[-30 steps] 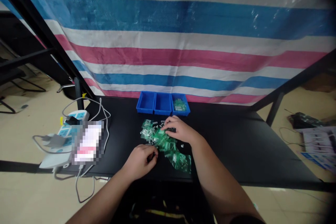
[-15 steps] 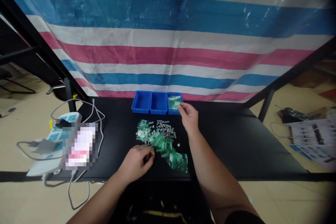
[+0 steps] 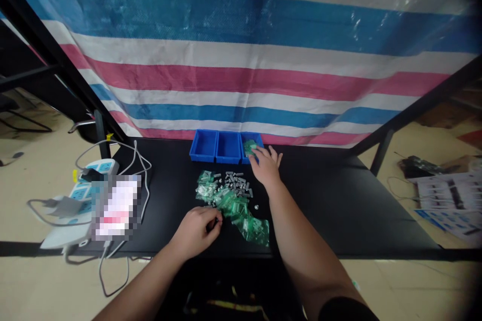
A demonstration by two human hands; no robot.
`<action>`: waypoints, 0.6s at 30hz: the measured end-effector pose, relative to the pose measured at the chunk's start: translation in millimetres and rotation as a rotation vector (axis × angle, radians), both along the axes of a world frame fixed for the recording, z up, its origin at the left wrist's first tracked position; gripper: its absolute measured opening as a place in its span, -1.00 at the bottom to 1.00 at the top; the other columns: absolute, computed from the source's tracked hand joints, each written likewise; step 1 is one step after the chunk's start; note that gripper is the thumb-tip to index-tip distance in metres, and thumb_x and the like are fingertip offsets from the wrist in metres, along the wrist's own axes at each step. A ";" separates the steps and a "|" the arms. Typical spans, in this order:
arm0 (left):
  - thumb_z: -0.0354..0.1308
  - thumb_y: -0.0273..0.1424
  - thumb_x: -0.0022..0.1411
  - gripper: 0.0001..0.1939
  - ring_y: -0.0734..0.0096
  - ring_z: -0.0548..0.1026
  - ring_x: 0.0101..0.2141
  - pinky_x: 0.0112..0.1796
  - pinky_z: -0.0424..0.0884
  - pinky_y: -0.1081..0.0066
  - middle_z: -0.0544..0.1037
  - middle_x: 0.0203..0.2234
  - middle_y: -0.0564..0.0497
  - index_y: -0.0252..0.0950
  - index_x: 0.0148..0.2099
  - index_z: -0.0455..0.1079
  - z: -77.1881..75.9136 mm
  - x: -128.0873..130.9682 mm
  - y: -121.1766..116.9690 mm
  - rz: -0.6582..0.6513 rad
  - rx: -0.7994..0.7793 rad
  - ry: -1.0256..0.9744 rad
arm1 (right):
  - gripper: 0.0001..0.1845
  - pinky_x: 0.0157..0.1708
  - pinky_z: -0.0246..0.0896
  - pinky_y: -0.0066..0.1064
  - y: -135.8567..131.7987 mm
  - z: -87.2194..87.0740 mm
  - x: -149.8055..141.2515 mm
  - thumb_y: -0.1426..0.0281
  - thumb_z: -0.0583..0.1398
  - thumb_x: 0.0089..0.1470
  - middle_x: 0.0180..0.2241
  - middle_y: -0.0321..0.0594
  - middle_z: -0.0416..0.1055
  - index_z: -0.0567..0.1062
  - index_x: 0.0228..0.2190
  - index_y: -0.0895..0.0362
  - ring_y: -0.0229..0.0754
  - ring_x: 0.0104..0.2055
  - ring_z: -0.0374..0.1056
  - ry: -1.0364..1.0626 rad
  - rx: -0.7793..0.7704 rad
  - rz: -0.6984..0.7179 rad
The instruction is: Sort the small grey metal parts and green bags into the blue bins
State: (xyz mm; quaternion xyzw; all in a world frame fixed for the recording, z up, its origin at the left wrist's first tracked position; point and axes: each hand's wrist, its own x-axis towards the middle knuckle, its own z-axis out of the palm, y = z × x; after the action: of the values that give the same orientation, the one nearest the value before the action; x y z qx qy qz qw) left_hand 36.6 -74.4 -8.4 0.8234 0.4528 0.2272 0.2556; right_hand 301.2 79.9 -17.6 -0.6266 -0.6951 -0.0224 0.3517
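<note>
My right hand reaches over the front of the right-hand blue bin, its fingers spread. A green-tinted clear plastic packet lies inside that bin, close to the fingertips. My left hand rests on the black table with thumb and fingertips curled together; whatever may be between them is hidden. Just beyond it lies a heap of green plastic packets. Behind the heap are several small grey metal cylinders, loosely scattered. One small shiny piece sits apart to the right.
Two more blue bins, the left one and the middle one, stand joined beside the right one. On the left are a white power strip, cables and a blurred-out device. A striped sheet hangs behind the table.
My right hand has let go of the packet, which now lies lower in the right bin, and its fingers have spread. My left hand has stayed in place.
</note>
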 end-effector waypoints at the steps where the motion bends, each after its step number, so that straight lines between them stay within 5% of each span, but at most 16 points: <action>1: 0.08 -0.46 0.28 -0.89 0.40 0.44 -0.43 -0.30 0.28 0.39 0.44 -0.52 0.10 -0.19 -0.23 0.43 0.4 -0.2 -0.1 0.000 -0.002 0.001 | -0.69 0.24 -0.34 0.45 0.6 -1.0 -0.5 0.20 0.13 0.27 0.09 -0.15 0.43 0.55 -0.03 -0.04 0.26 0.29 0.02 -0.001 -0.025 0.004; 3: 0.08 -0.46 0.28 -0.88 0.40 0.44 -0.43 -0.30 0.28 0.40 0.43 -0.53 0.11 -0.19 -0.23 0.43 0.9 -0.4 -0.3 -0.002 -0.005 0.001 | -0.70 0.23 -0.43 0.51 -1.1 2.4 -1.8 0.20 0.14 0.27 0.09 -0.14 0.44 0.57 -0.06 -0.02 0.30 0.30 -0.01 0.015 -0.016 -0.007; 6: 0.07 -0.46 0.28 -0.88 0.40 0.44 -0.42 -0.29 0.29 0.39 0.44 -0.52 0.10 -0.19 -0.22 0.43 1.0 -0.5 -0.8 -0.004 -0.005 -0.003 | -0.72 0.28 -0.15 0.29 -11.9 20.8 -10.1 0.27 0.17 0.25 0.05 -0.06 0.45 0.59 -0.07 0.05 0.20 0.22 0.15 0.067 0.075 0.081; 8: 0.08 -0.47 0.28 -0.88 0.39 0.45 -0.42 -0.29 0.29 0.39 0.45 -0.51 0.10 -0.20 -0.22 0.43 0.9 -0.4 -0.9 -0.004 -0.001 -0.009 | -0.74 0.18 0.15 0.02 -21.8 36.7 -22.5 0.37 0.17 0.25 -0.06 -0.06 0.48 0.59 -0.08 0.07 0.05 0.06 0.31 0.089 0.046 0.312; 11: 0.08 -0.48 0.26 -0.88 0.38 0.45 -0.43 -0.29 0.29 0.40 0.45 -0.52 0.09 -0.21 -0.22 0.43 0.6 -0.6 -1.0 -0.009 0.007 -0.018 | -0.69 0.07 0.27 -0.13 -31.5 52.6 -48.2 0.50 0.18 0.21 -0.10 -0.14 0.51 0.60 -0.06 0.02 -0.04 -0.04 0.36 -0.001 -0.114 0.700; 18: 0.08 -0.48 0.26 -0.85 0.37 0.48 -0.41 -0.29 0.31 0.40 0.49 -0.50 0.07 -0.20 -0.20 0.46 0.5 -2.9 -2.1 0.002 0.011 -0.044 | -0.61 0.03 0.25 -0.17 -10.2 39.1 -91.8 0.57 0.34 0.00 -0.03 -0.19 0.55 0.63 -0.11 0.01 -0.05 -0.04 0.36 -0.220 -0.301 0.914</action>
State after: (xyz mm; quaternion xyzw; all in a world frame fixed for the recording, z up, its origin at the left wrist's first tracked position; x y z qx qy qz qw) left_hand 33.7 -76.5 -7.9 0.8192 0.4467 0.2481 0.2606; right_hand 209.4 69.7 21.5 -0.2954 -0.9273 0.1689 0.1558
